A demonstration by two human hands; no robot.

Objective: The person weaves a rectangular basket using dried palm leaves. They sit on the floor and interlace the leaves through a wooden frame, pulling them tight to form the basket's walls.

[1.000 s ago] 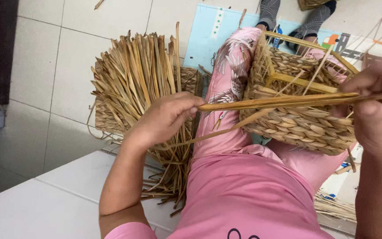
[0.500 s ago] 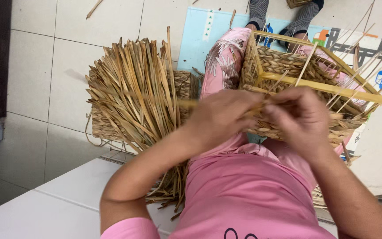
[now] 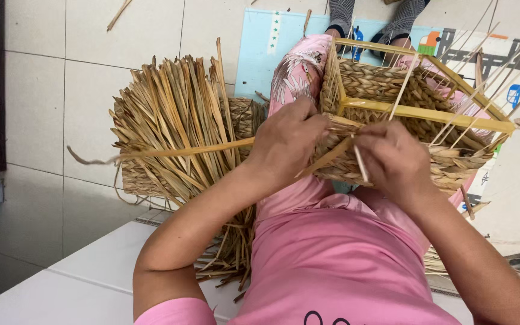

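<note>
Left hand [image 3: 287, 141] grip closed on flat dried strand [image 3: 182, 149], which trails out left of grip. Right hand [image 3: 392, 159] grip pinched on thin pale splint [image 3: 359, 164]. Strand judged light, pliant, brittle at creases; best held near weave. Half-woven basket [image 3: 404, 129] just beyond both grips, on lap. Loose straw bundle [image 3: 176, 114] farther left, on floor.

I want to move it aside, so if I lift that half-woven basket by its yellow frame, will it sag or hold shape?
The basket probably holds shape: its yellow frame looks rigid. Likely light, being dried fibre. Loose strands sticking up may flop or snag.
</note>
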